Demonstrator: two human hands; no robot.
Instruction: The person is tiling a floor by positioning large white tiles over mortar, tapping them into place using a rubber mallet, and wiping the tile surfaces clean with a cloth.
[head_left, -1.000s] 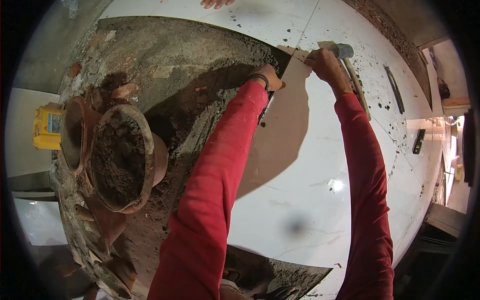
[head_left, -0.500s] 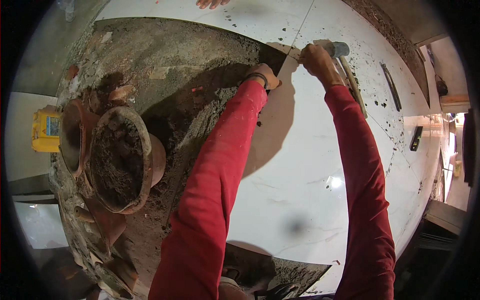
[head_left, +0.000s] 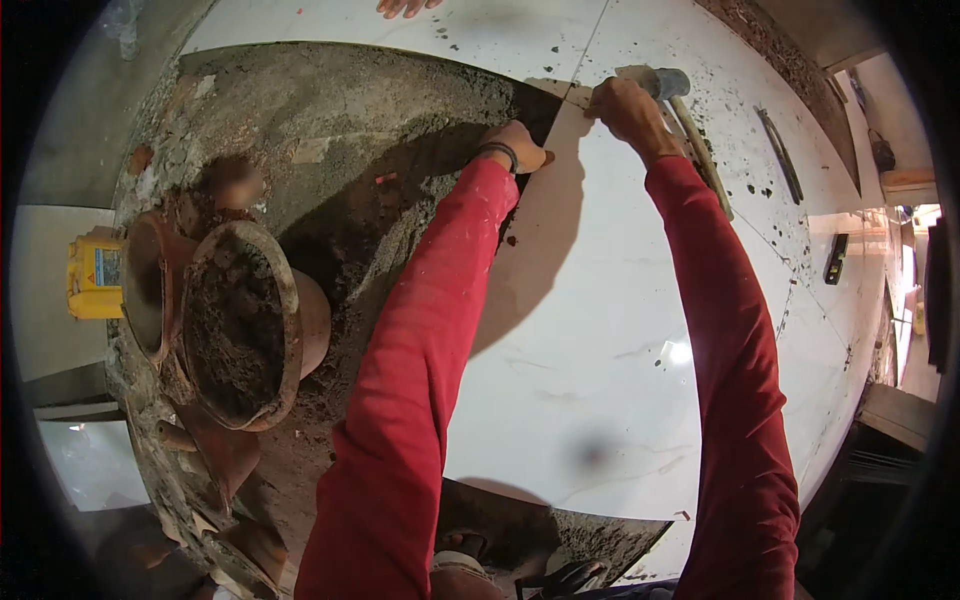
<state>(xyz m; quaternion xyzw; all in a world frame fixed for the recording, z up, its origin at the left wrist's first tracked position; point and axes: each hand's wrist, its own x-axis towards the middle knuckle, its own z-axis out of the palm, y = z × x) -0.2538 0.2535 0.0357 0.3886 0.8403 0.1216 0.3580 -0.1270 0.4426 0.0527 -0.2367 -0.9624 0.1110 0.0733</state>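
Left hand (head_left: 518, 146) gripping the tile (head_left: 600, 330) edge beside the mortar bed (head_left: 330, 130), right hand (head_left: 625, 105) clenched at the tile's far corner, hammer (head_left: 685, 110) just beside it, 2 pans (head_left: 235, 325) well left.

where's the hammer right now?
Head view, upper right: the hammer lies on the white tile just right of the right hand, head near the fingers, wooden handle running down-right. The pictures don't settle whether the hand touches it.
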